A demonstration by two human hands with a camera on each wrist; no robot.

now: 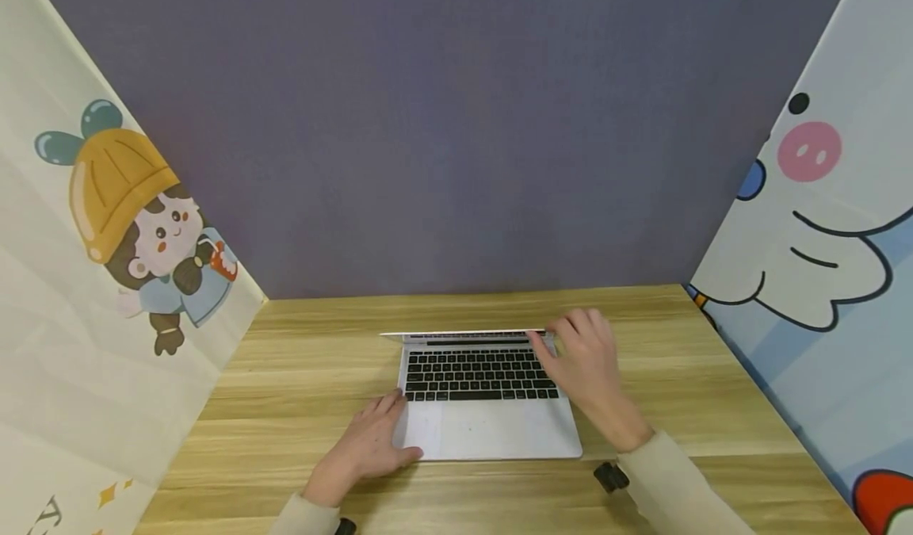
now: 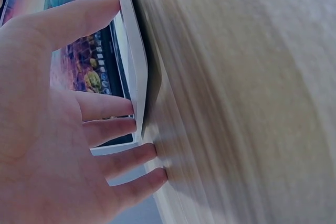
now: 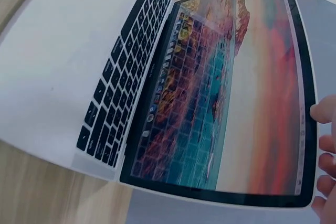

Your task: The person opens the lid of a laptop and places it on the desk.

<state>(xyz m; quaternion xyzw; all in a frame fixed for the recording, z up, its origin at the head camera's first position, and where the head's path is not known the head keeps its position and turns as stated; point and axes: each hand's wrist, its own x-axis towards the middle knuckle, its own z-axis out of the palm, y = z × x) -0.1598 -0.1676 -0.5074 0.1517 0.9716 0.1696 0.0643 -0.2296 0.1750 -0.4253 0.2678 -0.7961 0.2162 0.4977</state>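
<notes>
A silver laptop (image 1: 492, 430) with black keys lies on the wooden table, its lid raised. The right wrist view shows the screen (image 3: 262, 87) with a colourful landscape picture. My right hand (image 1: 588, 364) pinches the lid's upper edge near its right corner, thumb on the screen side and fingers behind. At the base's left side, my left hand (image 1: 367, 444) rests with its fingers extended. Its thumb touches the front left corner, and some fingertips meet the side edge in the left wrist view.
The wooden table (image 1: 307, 376) extends around the laptop. Behind it rises a dark grey panel (image 1: 456, 139). Cartoon-printed sheets (image 1: 43, 265) flank the table on both sides. Small dark devices show at both wrists.
</notes>
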